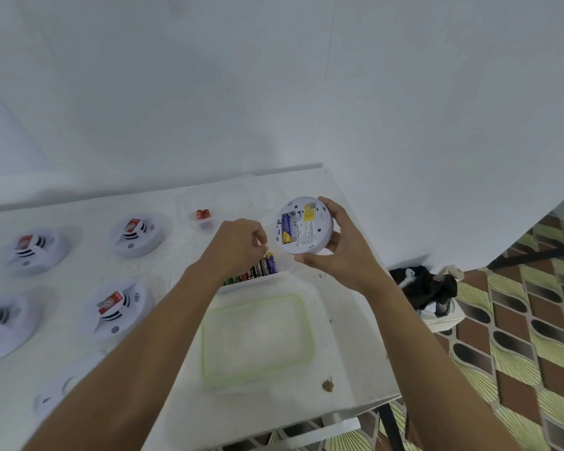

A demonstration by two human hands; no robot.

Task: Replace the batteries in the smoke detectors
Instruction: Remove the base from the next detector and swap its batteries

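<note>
Held up in the right hand (342,252), above the far right of the matte white table (349,353): a round white plastic smoke detector (319,234), back turned to the camera, thumb curled on its lower rim, fingers wrapped round the far side. In its open rectangular bay, one cylindrical blue-and-yellow battery (286,230); beside that, a glossy yellow label (310,213) and print too small to read.

Just to the left, the left hand (238,245), fingers bunched and curled downward over a clear plastic box (258,282); cannot tell whether anything pinched at the fingertips. In the box, a row of cylindrical batteries (264,266) side by side, jackets black, green and blue-and-yellow.

Nearer, flat on the table, a translucent rectangular lid (258,340) with rounded corners and a soft green rim. Farther back, a small clear tub (205,224) with two short red cells (202,214).

Off to the left, four more round white detectors (137,236) in two rows, each topped with a red block and dark curved slots. By the left forearm, a blurred white round cover (66,385). Near the front edge, a small brown blot (328,385). Past the table, glossy patterned floor tiles (518,336) in brown and yellow-green, and a crumpled black bundle (424,288) on a low white box.
</note>
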